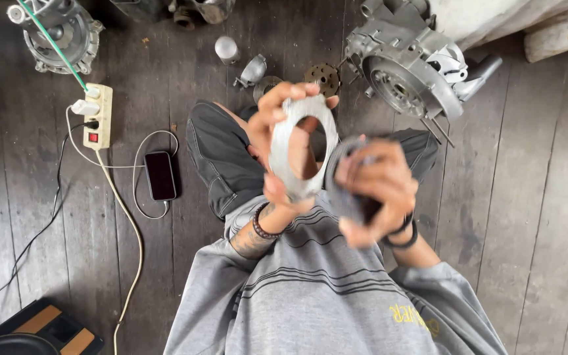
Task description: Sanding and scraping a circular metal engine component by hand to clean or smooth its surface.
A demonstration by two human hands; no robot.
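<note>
My left hand (277,125) holds up a flat grey metal ring plate (284,151) with a large round hole, fingers on its top edge and thumb at its bottom. My right hand (379,190) sits just to the right, closed around a darker ring-shaped plate (338,172) that is blurred. Both rings are raised close to the camera above my lap, almost touching each other. I am seated on a dark wooden floor, in a grey striped shirt and dark shorts.
A grey engine casing (410,66) lies on the floor ahead to the right, with a perforated disc (323,75) and small metal parts (252,69) beside it. To the left are a power strip (98,115), a charging phone (160,175), and another engine part (60,33).
</note>
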